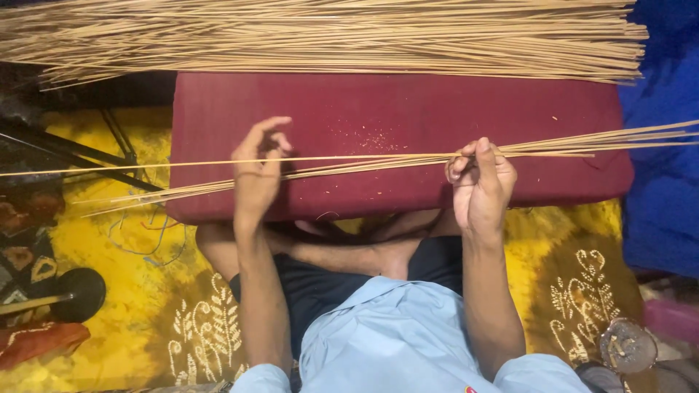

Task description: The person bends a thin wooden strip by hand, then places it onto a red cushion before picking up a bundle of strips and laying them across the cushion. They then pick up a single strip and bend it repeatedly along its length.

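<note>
You are sorting sticks: your right hand (482,183) is clenched around the thin bundle (378,164) above the red cushion (408,109), while your left hand (256,175), fingers loose, pinches out one stick (145,165), so the next pull must be gentle and straight.

Large stick pile (320,36) cut off at top and left edges. Held thin sticks (364,161) run past both side edges. Round metal object (626,346) at lower right blurred, kind unclear. Person's shoulders cropped by bottom edge.
</note>
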